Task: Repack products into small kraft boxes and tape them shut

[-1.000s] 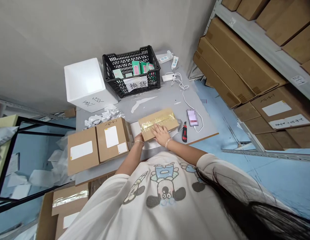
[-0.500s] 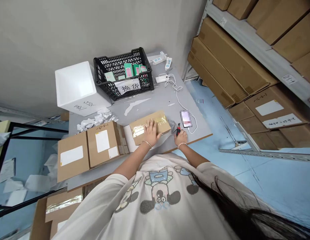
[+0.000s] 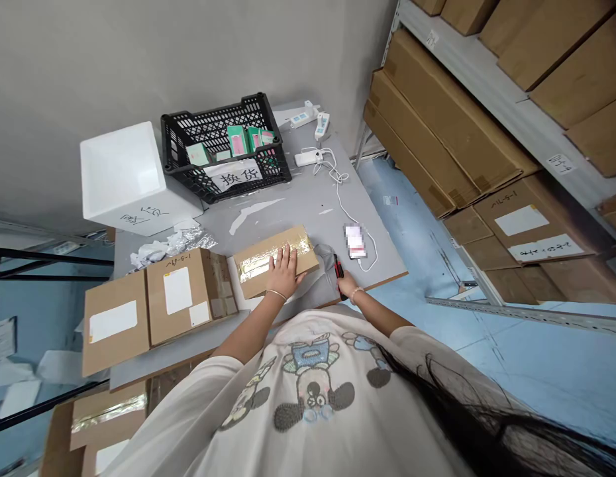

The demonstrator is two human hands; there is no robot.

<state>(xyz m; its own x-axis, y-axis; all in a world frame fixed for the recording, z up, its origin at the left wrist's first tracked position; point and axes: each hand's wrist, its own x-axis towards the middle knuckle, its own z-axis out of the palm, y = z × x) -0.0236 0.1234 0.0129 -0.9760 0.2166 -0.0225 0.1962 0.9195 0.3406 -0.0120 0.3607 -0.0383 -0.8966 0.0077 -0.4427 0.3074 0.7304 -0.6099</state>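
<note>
Lower centre of frame | left hand [image 3: 283, 273] open, flat on tape-sealed brown cardboard carton [image 3: 303, 255] | right hand [image 3: 348, 285] closed around red-and-black utility knife [image 3: 338, 270]

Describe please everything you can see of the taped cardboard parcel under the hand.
The taped cardboard parcel is a small, flat, rectangular box of plain brown cardboard, lying on the grey table. A band of shiny clear packing tape runs along its length. It sits partly on a white sheet. The left hand rests flat on top, fingers spread. No label shows.
</note>
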